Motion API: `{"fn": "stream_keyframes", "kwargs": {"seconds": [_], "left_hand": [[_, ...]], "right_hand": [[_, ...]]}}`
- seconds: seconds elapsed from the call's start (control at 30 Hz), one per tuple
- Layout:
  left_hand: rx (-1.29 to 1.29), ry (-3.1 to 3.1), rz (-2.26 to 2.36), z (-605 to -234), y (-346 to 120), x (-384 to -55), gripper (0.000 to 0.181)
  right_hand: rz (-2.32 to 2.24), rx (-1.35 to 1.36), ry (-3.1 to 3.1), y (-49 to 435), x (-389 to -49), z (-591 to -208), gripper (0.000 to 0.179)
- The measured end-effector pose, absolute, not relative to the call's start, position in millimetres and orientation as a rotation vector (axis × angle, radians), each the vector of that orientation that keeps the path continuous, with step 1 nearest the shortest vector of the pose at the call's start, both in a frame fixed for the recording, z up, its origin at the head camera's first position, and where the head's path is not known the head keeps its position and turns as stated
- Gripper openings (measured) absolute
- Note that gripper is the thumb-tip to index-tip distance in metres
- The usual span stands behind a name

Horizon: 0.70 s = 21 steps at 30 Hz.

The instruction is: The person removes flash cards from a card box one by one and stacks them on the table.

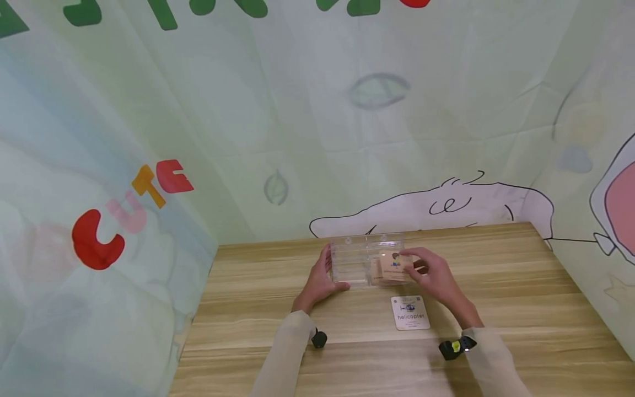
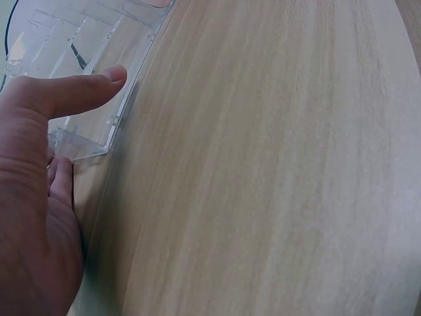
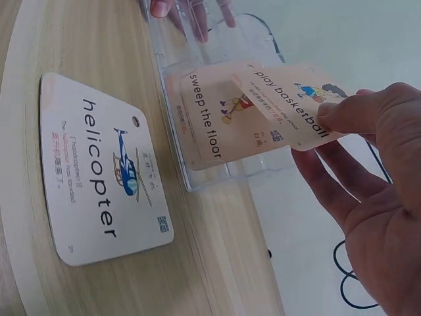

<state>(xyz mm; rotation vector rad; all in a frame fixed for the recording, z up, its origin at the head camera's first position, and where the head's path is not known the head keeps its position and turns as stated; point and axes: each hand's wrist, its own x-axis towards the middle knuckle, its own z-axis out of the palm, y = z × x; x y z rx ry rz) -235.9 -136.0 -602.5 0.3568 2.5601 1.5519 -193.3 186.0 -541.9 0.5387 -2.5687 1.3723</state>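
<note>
A clear plastic card box [image 1: 349, 267] with two side-by-side compartments lies on the table near its far edge. My left hand [image 1: 318, 285] grips its left end, thumb over the front rim and fingers around the side. Between thumb and fingers, my right hand [image 1: 437, 278] pinches a flash card reading "play basketball" [image 3: 283, 99], tilted above the right compartment. Beneath it, a "sweep the floor" card [image 3: 207, 125] sits in that compartment. The left compartment holds no cards. In front of the box, a white "helicopter" card [image 1: 410, 313] lies face up.
The wood-grain table [image 1: 248, 353] ends just behind the box at a printed fabric backdrop [image 1: 297, 138]. A black device is strapped to each wrist. In the right wrist view, a thin black curved line [image 3: 342, 283] shows beyond the table edge.
</note>
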Motion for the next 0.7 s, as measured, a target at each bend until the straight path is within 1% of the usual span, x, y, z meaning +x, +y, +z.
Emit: {"fn": "stream_keyframes", "kwargs": {"seconds": [0.37,0.7], "left_hand": [[0.344,2.568,1.542,-603.2,-135.7,-236.0,0.126],[0.365,2.566,1.545,-604.1,-136.2,-236.7,0.126]], "right_hand": [[1.388,0.562,-2.634,200.6,-182.8,-536.4,0.046],[1.432,0.567,-2.695,209.9,-168.7,-541.7,0.047]]}}
